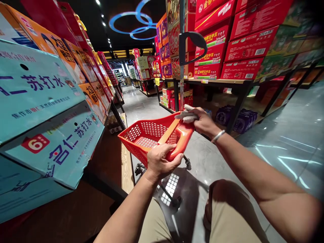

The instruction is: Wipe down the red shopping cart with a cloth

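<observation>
A small red shopping cart [141, 130] on wheels stands in front of my knees, its perforated basket holding nothing that I can see. My left hand [162, 160] is closed around the near side of its thick red handle [181, 145]. In my right hand [204, 121] is a bunched grey cloth [188, 114], pressed against the far end of the handle by the basket rim. The fingers of that hand are partly covered by the cloth. Behind it rises a thin upright pole [181, 87] with a black loop-shaped piece [181, 49]; its lower end is hidden.
Light-blue cartons [43, 91] are stacked close on the left, with orange boxes [48, 37] beyond. Red boxes [243, 44] fill a shelf [238, 82] on the right, above purple bottle packs [243, 118]. A shiny grey floor [130, 104] runs down the aisle.
</observation>
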`<state>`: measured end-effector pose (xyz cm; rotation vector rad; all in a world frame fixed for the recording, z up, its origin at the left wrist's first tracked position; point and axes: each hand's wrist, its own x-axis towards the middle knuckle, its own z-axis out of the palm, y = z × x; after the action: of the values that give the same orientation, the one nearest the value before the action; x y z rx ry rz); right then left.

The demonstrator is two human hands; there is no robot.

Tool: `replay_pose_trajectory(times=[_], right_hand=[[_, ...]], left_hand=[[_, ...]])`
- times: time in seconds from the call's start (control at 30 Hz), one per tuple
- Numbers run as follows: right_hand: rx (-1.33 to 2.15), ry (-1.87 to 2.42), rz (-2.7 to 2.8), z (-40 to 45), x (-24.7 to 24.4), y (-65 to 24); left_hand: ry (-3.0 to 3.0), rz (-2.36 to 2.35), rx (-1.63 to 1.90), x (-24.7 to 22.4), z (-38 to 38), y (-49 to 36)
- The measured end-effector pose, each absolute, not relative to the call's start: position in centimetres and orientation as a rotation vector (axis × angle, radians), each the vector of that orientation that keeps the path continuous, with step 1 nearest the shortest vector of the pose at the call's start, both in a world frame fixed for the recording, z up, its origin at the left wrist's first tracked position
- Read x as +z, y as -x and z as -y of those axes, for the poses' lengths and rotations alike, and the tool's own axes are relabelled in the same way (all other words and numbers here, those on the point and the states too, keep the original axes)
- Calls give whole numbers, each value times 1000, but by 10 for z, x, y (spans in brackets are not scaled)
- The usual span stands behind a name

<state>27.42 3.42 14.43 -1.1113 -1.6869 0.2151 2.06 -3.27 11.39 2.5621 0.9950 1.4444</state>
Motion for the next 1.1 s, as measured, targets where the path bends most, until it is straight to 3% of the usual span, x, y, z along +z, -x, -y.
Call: replay_pose_trajectory(times=[0.17,0.33,0.57,0.87,1.1], right_hand=[[-31,850,1953,13,143,-228],[-2,645,1812,-20,128,-247],[-122,1033,1026,-58,90,-267],[-111,957,1298,46,40,-148],[-175,1011,1064,-6,45,-208]], left_hand=[[-2546,-889,1464,119,21,2],[-2438,-862,1347,124,8,28],[-2407,-932,1232,129,3,36],[-2396,-929,1194,129,2,30],[-2319,-909,1205,126,-1,38]])
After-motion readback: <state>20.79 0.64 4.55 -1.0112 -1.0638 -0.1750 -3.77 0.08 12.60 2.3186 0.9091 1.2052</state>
